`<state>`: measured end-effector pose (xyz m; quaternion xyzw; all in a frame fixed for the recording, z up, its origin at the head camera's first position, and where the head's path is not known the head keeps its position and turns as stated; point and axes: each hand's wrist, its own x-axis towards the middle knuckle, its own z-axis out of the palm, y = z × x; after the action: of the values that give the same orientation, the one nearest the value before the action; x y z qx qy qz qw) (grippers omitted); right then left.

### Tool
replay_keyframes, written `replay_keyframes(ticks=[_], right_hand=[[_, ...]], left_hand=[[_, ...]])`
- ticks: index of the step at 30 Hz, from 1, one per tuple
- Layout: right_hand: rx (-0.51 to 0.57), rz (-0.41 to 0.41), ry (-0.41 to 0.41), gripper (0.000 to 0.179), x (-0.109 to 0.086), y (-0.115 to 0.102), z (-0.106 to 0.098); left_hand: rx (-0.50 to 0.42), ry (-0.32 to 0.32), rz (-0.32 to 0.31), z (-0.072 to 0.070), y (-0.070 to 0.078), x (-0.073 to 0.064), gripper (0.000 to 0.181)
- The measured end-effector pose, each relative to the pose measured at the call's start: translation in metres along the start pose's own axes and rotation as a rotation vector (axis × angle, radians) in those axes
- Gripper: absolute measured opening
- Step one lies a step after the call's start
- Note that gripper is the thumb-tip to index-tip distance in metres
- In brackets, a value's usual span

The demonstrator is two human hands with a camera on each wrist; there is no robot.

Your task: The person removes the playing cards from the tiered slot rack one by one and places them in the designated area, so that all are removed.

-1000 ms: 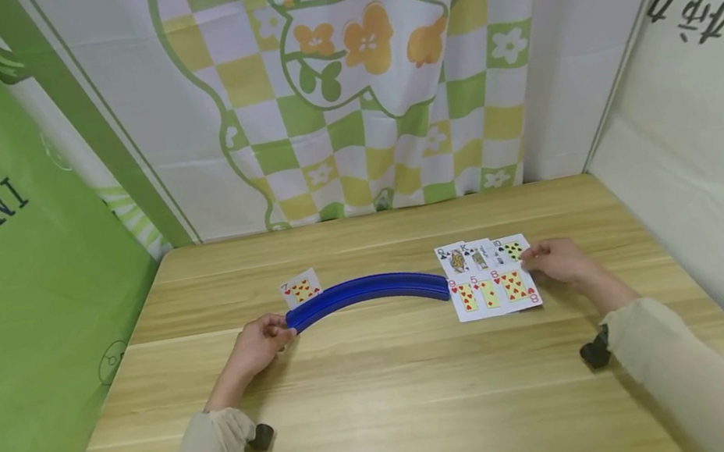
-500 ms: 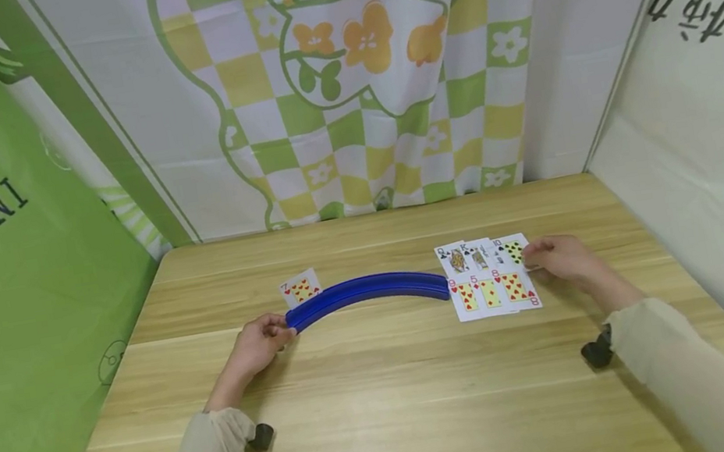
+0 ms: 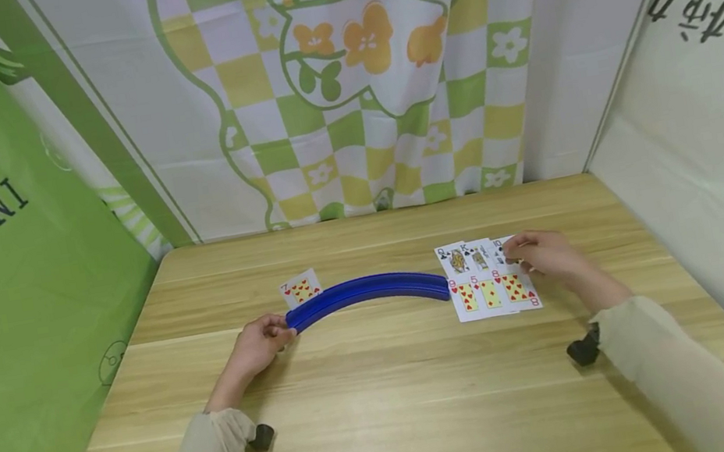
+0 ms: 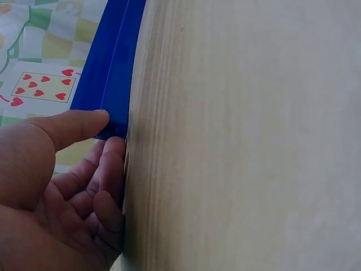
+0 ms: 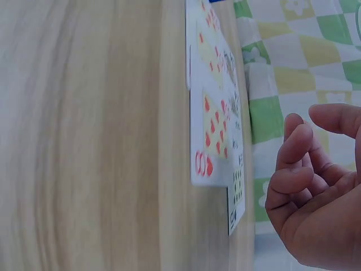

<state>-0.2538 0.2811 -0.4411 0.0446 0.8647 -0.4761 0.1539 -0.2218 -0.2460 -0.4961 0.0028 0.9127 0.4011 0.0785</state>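
Note:
A blue curved playing card holder (image 3: 366, 288) lies on the table. My left hand (image 3: 259, 347) pinches its left end, with the thumb (image 4: 84, 125) on top in the left wrist view. The seven of hearts (image 3: 302, 289) stands tilted in the holder near that end. At the holder's right end several playing cards lie face up in two overlapping rows. The front row has the nine of hearts, the five of diamonds and the eight of hearts (image 3: 517, 290). Behind are a queen (image 3: 456, 261), a king and a ten. Over the ten hovers my right hand (image 3: 547, 257), thumb and fingers apart, holding nothing.
The wooden table (image 3: 391, 411) reaches back to a checked, flowered curtain (image 3: 370, 98). A green curtain (image 3: 1, 236) hangs on the left and a pale one (image 3: 714, 162) on the right. A small black device (image 3: 584, 349) is on each wrist.
My right hand has moved left and slightly up, from the right edge of the cards to above the ten. My left hand, the holder and the cards stay where they were.

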Motion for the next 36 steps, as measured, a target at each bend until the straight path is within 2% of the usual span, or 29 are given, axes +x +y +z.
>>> replay_keyframes(ticks=[17,24,36], right_hand=[[0.037,-0.074,-0.043,0.040,0.003,-0.025,0.020],[0.059,-0.080,-0.049,0.041,0.001,-0.038,0.029],[0.105,-0.117,-0.083,0.039,0.005,-0.055,0.052]], left_hand=[[-0.002,-0.013,-0.021,-0.001,0.002,0.001,0.031],[-0.006,-0.013,-0.025,0.000,0.001,0.002,0.031],[-0.007,-0.012,-0.019,0.000,-0.001,0.002,0.030]])
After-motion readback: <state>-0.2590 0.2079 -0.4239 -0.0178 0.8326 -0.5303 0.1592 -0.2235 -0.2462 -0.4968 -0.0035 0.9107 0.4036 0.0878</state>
